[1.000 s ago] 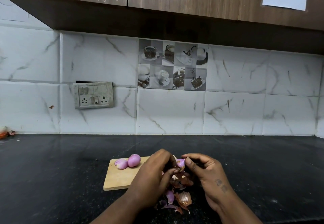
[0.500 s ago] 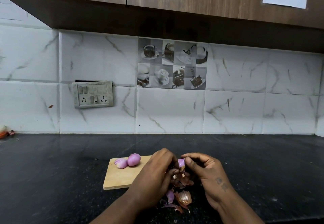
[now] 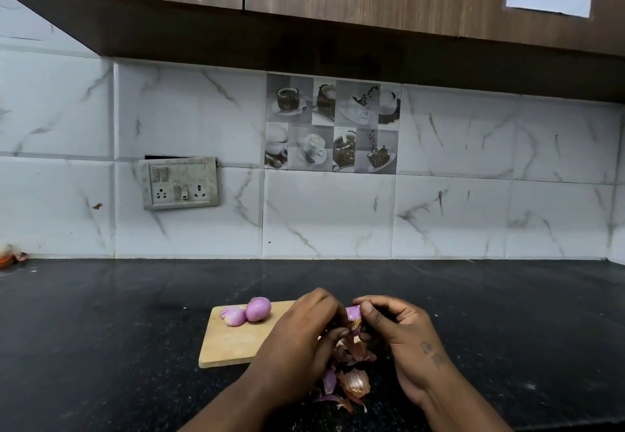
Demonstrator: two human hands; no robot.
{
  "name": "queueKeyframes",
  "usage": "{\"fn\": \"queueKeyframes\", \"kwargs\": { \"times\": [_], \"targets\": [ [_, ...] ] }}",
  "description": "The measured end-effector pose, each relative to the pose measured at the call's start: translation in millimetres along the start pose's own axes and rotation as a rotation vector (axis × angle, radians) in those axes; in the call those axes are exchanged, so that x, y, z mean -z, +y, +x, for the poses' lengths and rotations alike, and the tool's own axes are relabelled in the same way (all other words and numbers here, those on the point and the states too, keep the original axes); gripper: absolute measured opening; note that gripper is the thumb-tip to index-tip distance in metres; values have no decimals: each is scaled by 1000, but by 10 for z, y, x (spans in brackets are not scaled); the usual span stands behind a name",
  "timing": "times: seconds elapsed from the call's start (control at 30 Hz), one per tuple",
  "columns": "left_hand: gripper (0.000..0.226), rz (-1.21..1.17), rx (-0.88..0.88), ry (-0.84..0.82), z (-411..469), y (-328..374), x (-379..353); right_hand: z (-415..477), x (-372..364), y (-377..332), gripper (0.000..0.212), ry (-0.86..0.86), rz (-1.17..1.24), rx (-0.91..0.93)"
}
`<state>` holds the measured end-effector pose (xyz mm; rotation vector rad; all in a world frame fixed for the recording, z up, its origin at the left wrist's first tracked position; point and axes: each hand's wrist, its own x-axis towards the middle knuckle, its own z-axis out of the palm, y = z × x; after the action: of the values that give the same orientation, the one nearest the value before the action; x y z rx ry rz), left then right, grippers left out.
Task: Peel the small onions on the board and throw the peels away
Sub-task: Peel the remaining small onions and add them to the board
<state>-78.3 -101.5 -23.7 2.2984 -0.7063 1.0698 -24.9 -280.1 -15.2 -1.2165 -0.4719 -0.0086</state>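
A small wooden board [image 3: 233, 343] lies on the black counter. Two peeled purple onions [image 3: 258, 309] [image 3: 234, 316] sit at its far left corner. Over the board's right end both hands meet around a third small onion [image 3: 352, 314], which is partly hidden by fingers. My right hand [image 3: 399, 333] pinches it from the right. My left hand [image 3: 301, 333] has its fingers curled on the onion's dry skin from the left. A heap of brown and purple peels [image 3: 351, 381] lies below the hands on the counter.
The black stone counter [image 3: 101, 330] stretches wide on both sides. A tiled wall with a switch and socket plate [image 3: 179, 183] stands behind. Wooden cabinets hang overhead. Some orange scraps [image 3: 10, 255] lie at the far left edge.
Both hands have stayed over the board's right end with small finger shifts on the onion. The two peeled onions and the peel heap have not moved.
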Motion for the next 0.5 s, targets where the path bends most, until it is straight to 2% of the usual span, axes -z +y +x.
{"fn": "queueKeyframes", "kwargs": {
  "times": [0.1,0.2,0.27,0.5],
  "targets": [
    [16,-61,87,66,-8,-11,2,12,7,11,20,19,10,-12],
    [21,-125,150,103,-6,-3,38,-3,7,-4,17,-2,19,-12],
    [26,-151,125,62,1,6,59,-28,-13,-24,15,-32,36,-25],
    [13,-64,35,59,1,-24,22,-23,-19,-32,19,-44,88,-73]
  ]
}}
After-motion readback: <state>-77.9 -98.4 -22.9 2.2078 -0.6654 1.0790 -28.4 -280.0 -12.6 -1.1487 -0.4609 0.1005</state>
